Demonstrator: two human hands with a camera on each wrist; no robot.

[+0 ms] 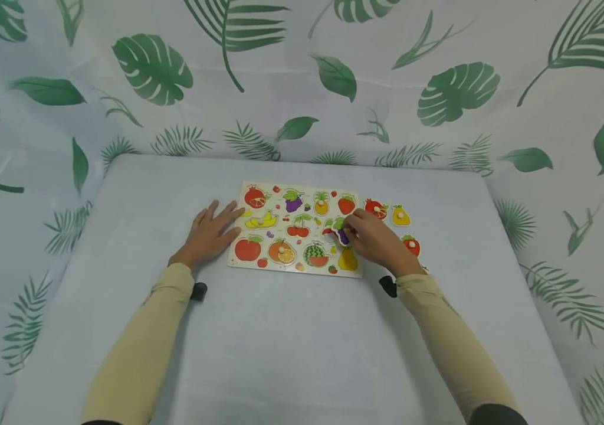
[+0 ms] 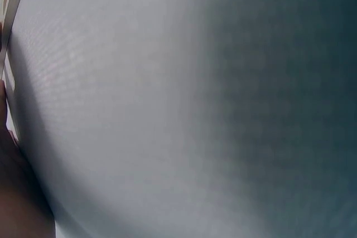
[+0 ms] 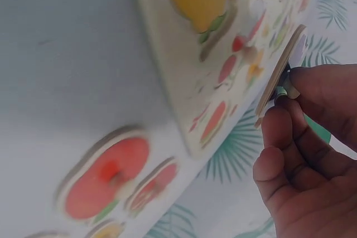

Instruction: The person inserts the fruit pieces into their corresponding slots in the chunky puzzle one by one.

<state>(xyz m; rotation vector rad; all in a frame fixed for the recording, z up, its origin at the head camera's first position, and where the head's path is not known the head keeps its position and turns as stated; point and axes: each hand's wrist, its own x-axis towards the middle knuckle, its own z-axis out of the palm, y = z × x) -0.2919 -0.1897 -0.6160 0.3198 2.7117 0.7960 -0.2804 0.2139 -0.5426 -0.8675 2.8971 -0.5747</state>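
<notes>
Pinching a purple, green-leafed piece (image 1: 340,232) between the thumb and fingers of the right hand (image 1: 373,237), and curling the remaining fingers toward the palm. Tilting the piece over the right part of a fruit board (image 1: 281,267), leaving any contact between the two impossible to tell. Lying released and spread at the board's other end, with the fingers of the left hand (image 1: 206,234) resting straight across the border nearest the counter's left edge.

Lying flat on the white-covered counter (image 1: 291,348), this board: sitting closer to the back edge, roughly midway between the left and right edges. Showing pomegranate, grapes, pineapple and strawberry in the row nearest the back edge, bananas and cherries in the middle, then apple, orange, watermelon and a yellow pear in the nearest row.

Lying loose beyond the board, toward the counter's back right corner: a pomegranate piece (image 1: 375,208), a pear piece (image 1: 401,216) just beside it, and a red fruit piece (image 1: 412,244) nearer the right sleeve (image 1: 445,330). Reaching in opposite, a matching left sleeve (image 1: 137,342). Hanging behind the back edge, a white cloth (image 1: 281,53) with green leaves.
</notes>
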